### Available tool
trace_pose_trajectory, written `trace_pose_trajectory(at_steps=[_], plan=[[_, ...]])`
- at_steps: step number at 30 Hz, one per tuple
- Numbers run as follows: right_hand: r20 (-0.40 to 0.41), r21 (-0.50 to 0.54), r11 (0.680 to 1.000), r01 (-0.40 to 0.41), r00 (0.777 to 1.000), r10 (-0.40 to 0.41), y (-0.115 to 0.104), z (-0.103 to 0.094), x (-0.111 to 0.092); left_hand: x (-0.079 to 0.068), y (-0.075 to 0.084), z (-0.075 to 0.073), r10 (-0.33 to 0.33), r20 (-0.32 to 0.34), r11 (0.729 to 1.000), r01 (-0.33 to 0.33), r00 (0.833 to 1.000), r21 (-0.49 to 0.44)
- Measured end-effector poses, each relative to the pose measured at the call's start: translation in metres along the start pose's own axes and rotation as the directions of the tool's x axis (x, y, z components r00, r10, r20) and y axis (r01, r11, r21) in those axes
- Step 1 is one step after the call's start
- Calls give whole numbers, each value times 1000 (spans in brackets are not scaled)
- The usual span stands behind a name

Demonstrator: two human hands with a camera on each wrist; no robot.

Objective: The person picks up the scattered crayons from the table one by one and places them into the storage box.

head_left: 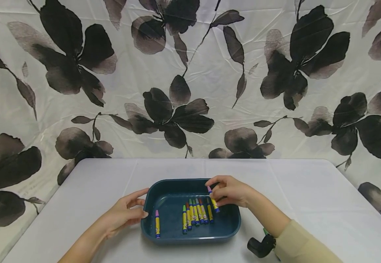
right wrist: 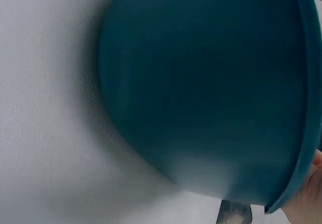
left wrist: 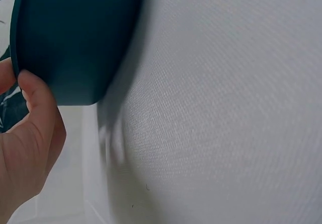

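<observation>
A dark teal tray stands on the white table, with crayons in yellow-and-blue wrappers inside it. My left hand pinches its left rim; the left wrist view shows the thumb against the outer wall. My right hand is over the right end of the tray and holds a pink-tipped crayon at a tilt. Left of that crayon several more lie side by side in a row, among them a green-tipped crayon at the row's left end. Apart from them, a pink-tipped crayon lies near the tray's left wall.
A white cloth covers the table. Behind it hangs a white curtain with dark flowers. By the right forearm is a black strapped device with a bit of green beside it. The right wrist view is mostly tray wall.
</observation>
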State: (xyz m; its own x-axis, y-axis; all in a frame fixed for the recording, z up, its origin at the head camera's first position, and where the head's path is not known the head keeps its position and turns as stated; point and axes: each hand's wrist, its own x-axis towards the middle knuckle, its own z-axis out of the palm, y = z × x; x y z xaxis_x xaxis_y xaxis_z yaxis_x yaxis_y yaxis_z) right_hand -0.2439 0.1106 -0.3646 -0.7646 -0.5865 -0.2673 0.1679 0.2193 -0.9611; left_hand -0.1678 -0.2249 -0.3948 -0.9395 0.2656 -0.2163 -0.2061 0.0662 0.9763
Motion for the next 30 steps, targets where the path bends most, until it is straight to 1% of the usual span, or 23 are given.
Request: trace_pose_trajectory(at_steps=[7, 13, 16, 21, 28, 30], plan=[[13, -13, 1000, -9, 1000, 10, 2, 10, 8, -4, 2, 0, -16, -31, 1000, 16, 999, -9], [-6, -17, 1000, -25, 1000, 25, 6, 19, 15, -7, 3, -2, -33, -41, 999, 31, 999, -34], [-34, -24, 999, -30, 999, 29, 7, 23, 17, -9, 3, -5, -41, -32, 998, 40, 999, -49], [-75, -64, 998, -29, 997, 24, 8, 28, 20, -9, 4, -7, -31, -11, 998, 31, 999, -50], [-147, -127, 990, -57, 988, 38, 12, 28, 18, -3, 0, -4, -14, 29, 998, 15, 999, -54], [-155, -139, 989, -59, 987, 37, 13, 28, 17, -2, -1, -4, -13, 32, 998, 15, 999, -64]])
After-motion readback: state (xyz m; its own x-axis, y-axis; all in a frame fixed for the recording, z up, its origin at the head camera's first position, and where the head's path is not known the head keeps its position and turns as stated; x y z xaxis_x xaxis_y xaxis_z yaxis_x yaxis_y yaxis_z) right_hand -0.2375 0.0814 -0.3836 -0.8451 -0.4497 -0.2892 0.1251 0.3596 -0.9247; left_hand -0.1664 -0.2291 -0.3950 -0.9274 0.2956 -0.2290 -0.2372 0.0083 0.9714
